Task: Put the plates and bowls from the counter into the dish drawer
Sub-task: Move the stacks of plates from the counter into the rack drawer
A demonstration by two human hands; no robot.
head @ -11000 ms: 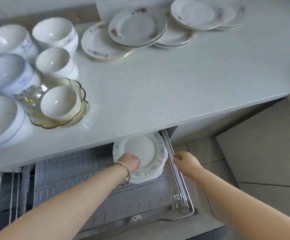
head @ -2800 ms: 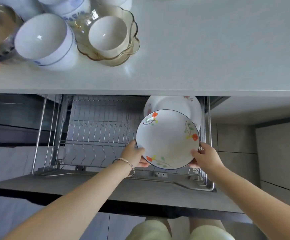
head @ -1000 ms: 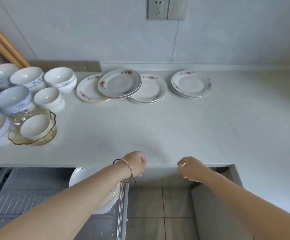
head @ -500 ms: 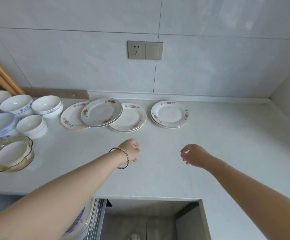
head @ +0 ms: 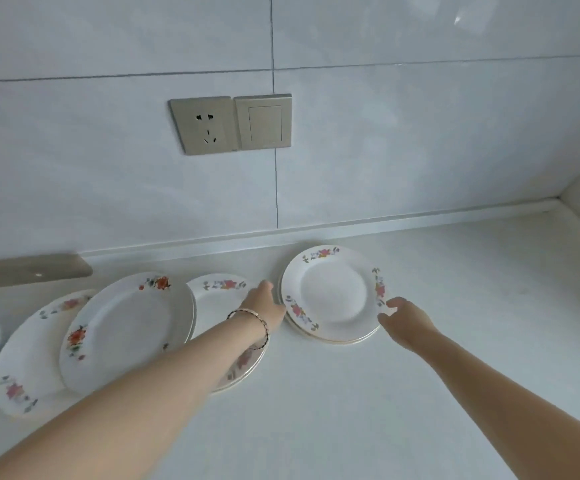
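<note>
Both hands reached forward since half a second ago, now flanking right-hand stack of plates [head: 331,294] on matte white counter [head: 420,393], near wall. Left hand [head: 264,306] at its left rim, right hand [head: 402,315] at right rim, fingers loosely spread, nothing gripped. Glossy round floral plates [head: 122,336] overlap further left

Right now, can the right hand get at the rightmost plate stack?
Probably yes. The right hand is already at the near right rim of the plate stack, fingers open, with only bare counter around that side.
</note>
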